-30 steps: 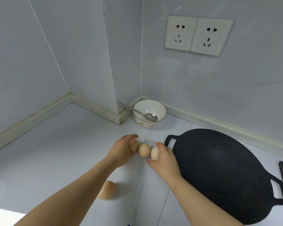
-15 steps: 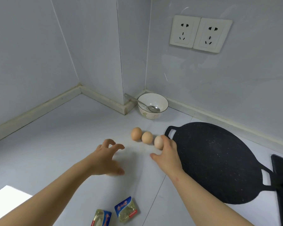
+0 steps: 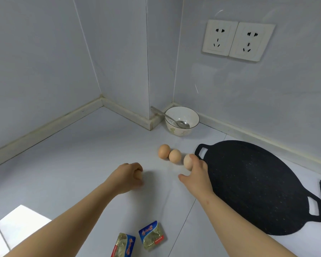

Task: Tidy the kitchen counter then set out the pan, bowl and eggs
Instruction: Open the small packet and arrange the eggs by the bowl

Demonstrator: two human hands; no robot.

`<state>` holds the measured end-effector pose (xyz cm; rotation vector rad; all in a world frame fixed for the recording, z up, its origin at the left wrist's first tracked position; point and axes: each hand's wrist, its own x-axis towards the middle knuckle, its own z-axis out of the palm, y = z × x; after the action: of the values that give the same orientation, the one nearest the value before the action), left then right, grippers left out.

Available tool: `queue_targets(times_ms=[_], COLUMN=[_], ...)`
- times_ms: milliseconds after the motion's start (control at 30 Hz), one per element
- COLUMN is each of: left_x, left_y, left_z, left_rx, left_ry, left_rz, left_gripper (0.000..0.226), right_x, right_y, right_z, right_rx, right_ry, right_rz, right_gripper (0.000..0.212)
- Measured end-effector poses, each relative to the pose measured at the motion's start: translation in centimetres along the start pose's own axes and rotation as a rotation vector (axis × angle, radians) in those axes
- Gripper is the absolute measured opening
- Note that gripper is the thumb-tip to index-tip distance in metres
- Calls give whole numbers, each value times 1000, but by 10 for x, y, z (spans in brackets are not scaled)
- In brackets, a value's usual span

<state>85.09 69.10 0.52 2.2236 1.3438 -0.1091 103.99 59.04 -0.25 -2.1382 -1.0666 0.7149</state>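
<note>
Bench white. Black griddle pan flat at right. Left hand: fingers curled round brown egg. Right hand: fingers spread, tips touching pale egg beside pan handle. Bowl with spoon by wall. Two more eggs touching, left of pale egg.

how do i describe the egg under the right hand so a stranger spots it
Find the black pan on the right. Three eggs lie in a row off its far handle. It is the end egg nearest that handle, paler than the other two, touched by the right hand.
</note>
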Motion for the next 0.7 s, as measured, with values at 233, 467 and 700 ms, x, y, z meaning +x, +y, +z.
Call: queue_targets(times_ms=[233, 467, 700], left_x=[56, 82, 91], left_y=[27, 47, 49], left_z=[-16, -11, -10], left_rx=[-254, -175, -163], left_ry=[164, 138, 103], left_rz=[-153, -149, -101], left_gripper=[42, 43, 43], right_x=[19, 29, 33], right_y=[1, 4, 1], right_z=[-3, -1, 0], right_rx=[13, -38, -39], right_ry=[3, 5, 37], right_rz=[-12, -9, -24], right_gripper=[57, 50, 45])
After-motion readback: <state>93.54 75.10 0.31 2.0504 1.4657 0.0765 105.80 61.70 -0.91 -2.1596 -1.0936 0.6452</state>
